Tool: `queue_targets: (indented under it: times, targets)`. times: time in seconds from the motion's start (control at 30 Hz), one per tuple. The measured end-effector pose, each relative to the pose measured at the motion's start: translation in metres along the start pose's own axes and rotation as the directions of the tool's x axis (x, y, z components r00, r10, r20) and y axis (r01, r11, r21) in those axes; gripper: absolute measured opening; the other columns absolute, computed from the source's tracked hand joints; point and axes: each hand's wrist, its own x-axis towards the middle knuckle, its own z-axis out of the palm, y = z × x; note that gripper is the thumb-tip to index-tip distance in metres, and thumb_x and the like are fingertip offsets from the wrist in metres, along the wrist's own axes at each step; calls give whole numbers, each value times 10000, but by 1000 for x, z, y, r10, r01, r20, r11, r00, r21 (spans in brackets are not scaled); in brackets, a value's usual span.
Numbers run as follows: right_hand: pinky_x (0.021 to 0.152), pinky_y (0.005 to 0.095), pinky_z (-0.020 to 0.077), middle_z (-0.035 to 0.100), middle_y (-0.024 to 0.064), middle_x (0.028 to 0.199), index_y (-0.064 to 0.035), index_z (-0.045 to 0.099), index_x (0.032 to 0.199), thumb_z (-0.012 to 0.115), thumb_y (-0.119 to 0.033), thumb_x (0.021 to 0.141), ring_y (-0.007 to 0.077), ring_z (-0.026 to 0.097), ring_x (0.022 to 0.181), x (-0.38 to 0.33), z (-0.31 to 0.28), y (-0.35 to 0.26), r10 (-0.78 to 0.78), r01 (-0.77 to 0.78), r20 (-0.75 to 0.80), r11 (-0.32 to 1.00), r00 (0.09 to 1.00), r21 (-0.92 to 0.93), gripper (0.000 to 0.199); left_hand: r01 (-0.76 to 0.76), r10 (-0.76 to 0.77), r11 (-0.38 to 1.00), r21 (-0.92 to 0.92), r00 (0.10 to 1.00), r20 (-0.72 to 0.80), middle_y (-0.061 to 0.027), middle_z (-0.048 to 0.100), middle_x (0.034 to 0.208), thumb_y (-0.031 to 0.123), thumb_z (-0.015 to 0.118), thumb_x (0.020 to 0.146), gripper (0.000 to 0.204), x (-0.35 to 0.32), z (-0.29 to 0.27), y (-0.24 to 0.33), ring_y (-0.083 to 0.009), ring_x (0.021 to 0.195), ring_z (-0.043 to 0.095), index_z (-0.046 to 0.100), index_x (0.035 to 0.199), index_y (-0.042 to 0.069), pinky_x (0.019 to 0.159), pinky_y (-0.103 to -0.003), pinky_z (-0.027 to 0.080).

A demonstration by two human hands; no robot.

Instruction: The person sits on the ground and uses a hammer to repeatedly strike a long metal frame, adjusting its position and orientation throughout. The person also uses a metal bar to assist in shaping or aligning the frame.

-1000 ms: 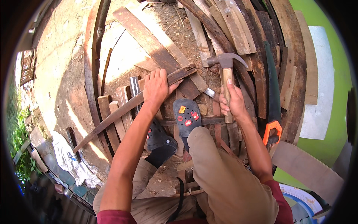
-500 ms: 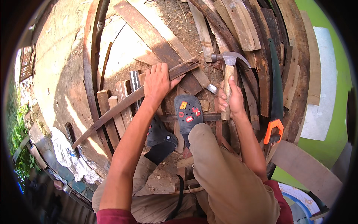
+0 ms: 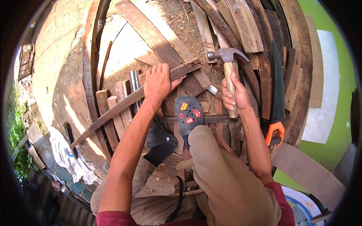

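Observation:
My left hand point(image 3: 158, 83) is wrapped round a long, narrow wooden strip point(image 3: 109, 112), which slants from the lower left up to its rough end at the middle. In my right hand point(image 3: 236, 96) is a claw hammer point(image 3: 230, 71), gripped by its wooden handle. Its steel head is up, the face toward the left and the claw toward the right. The hammer head is to the right of the strip's end and apart from it. Below the strip is my dark clog point(image 3: 189, 115) with colourful charms.
Wooden planks point(image 3: 241, 26) are piled at the upper right. A handsaw point(image 3: 278, 86) with an orange handle lies on the right among boards. Flat boards point(image 3: 151, 30) cross the ground ahead. A white cloth point(image 3: 68, 156) lies at the lower left. A silver metal piece point(image 3: 213, 90) is near the hammer.
The hammer has shifted slightly up and to the left in my right hand. My left hand stays closed on the wooden strip, almost unmoved.

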Motion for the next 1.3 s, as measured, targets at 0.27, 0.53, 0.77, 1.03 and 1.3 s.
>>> queue_targets:
  times: [0.27,0.53,0.77,1.03,1.3]
  targets:
    - [266,232,275,363,-42,555,-118,483,920,376,-600,1056,59,299,329,-1,-10,-5,107,-106,42,994,993,-41,512,3,-2,1000,27,1000,-4,-106,611,1032,574,734,811,624,1,1,1,-287,1033,597,577,1108,48,883,-410,456]
    - [298,255,306,390,-18,575,-104,510,939,387,-604,1053,76,322,348,-14,-4,13,47,-47,30,999,998,-13,528,163,-139,974,-155,979,152,-184,661,1069,582,686,866,838,-11,-6,14,-341,1076,635,496,1417,-21,958,-487,456]
    - [299,252,299,393,-14,576,-100,518,941,383,-588,1059,80,323,348,-22,-1,10,101,-104,-42,991,994,-85,520,120,-105,941,-317,992,65,-223,596,1135,369,887,718,757,-21,-14,20,-394,1085,570,542,1241,-56,913,-482,450]
    - [287,254,283,378,-14,571,-105,517,939,362,-587,1064,81,298,342,-27,3,31,39,-40,-59,999,998,-18,521,296,-250,903,-311,951,180,-266,637,1054,313,928,670,683,-8,-40,12,-428,1031,628,510,1085,-33,868,-476,499]
    - [340,275,347,428,12,614,-79,505,964,417,-568,1061,100,378,386,-35,15,21,45,-69,-154,986,987,-151,506,236,-143,853,-466,963,226,-248,659,1074,429,909,695,782,0,-59,-8,-417,1039,644,567,1193,-68,890,-478,506]
